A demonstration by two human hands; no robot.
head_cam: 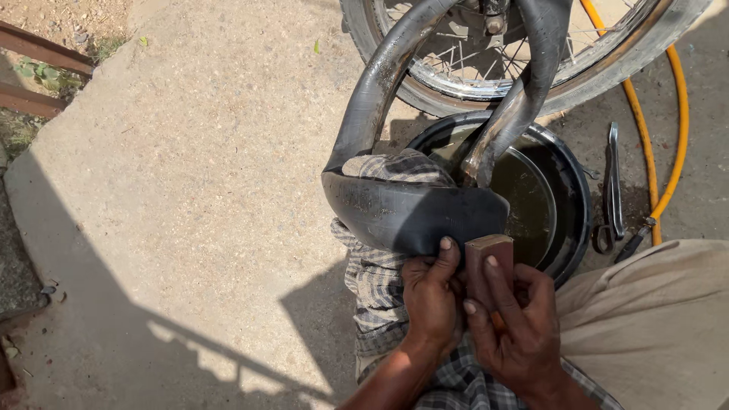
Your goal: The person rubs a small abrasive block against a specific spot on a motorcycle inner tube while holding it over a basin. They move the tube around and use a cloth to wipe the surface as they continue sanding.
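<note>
Sunlit concrete ground (190,190) fills the scene outdoors, with a spoked motorcycle wheel (524,53) at the top edge. From it a black rubber inner tube (402,212) loops down and lies across a checked cloth (380,281) draped over the person's knee. The left hand (431,300) presses against the near edge of the tube, its thumb flat on the rubber and its fingers curled closed underneath. The right hand (516,323), just beside it, has its fingers closed around a small brown block (488,262), held upright and touching the tube. Behind the tube sits a round black basin (566,197) of murky water. To the right, metal pliers (611,193) lie on the ground beside a yellow hose (672,137).
</note>
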